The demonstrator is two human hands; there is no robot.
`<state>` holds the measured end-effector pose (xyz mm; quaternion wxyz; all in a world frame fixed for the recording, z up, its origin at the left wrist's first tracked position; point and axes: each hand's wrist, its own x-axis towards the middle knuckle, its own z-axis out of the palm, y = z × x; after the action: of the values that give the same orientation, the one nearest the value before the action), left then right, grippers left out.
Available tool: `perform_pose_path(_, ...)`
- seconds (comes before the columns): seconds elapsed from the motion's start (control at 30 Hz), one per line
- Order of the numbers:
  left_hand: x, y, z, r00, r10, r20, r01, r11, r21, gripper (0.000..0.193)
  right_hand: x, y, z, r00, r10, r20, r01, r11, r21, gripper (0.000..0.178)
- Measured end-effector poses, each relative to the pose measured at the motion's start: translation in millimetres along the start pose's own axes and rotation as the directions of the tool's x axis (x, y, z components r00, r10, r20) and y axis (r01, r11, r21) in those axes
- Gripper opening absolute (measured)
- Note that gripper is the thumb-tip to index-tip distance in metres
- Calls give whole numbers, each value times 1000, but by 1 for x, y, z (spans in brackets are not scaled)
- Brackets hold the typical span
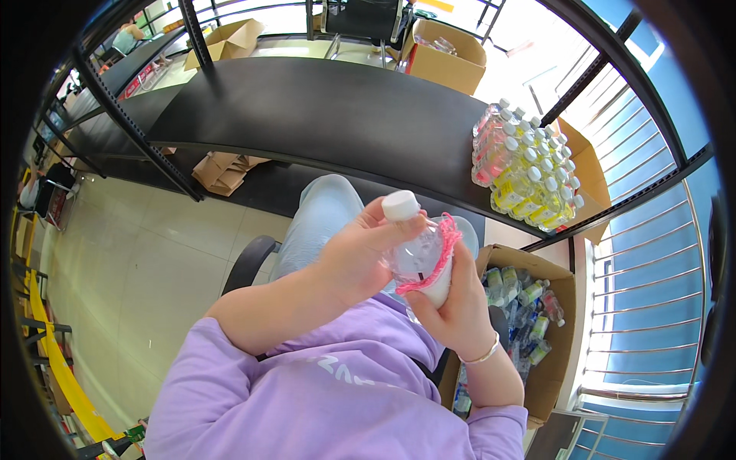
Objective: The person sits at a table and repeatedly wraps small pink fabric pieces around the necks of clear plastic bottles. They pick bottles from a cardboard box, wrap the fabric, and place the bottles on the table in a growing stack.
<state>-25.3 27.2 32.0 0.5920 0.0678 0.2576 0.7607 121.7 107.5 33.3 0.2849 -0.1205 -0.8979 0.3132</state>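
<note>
The person's left hand [356, 257] has its fingers gripping a clear plastic bottle [410, 259] with a white cap [400, 205] near the neck, above light-blue trousers [326, 205]; the right hand [458, 307] clasps its lower part and pink-fringed white cloth [447, 264]. Beyond, white-capped bottles [525, 170] crowd the black table [322, 100].

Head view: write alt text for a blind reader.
A person's left hand and right hand hold a clear, white-capped bottle, with pink-edged white cloth at its lower part. Capped bottles stand on a black table beyond; loose bottles fill a box at right.
</note>
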Motion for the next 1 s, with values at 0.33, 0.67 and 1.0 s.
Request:
perform_pose_path(0.33, -5, 41, 5, 985, 151, 87, -139, 982, -124, 11, -2, 5, 6, 963, -219, -155, 194, 968, -161, 70)
perform_pose_path(0.67, -7, 51, -5, 957, 112, 268, -19, 944, -329, 17, -11, 2, 17, 945, -323, -50, 279, 875, -396, 68)
perform_pose_path(1.0, -8, 46, -7, 955, -25, 294, 93, 971, -222, 20, -11, 5, 8, 942, -235, -239, 239, 971, -13, 101)
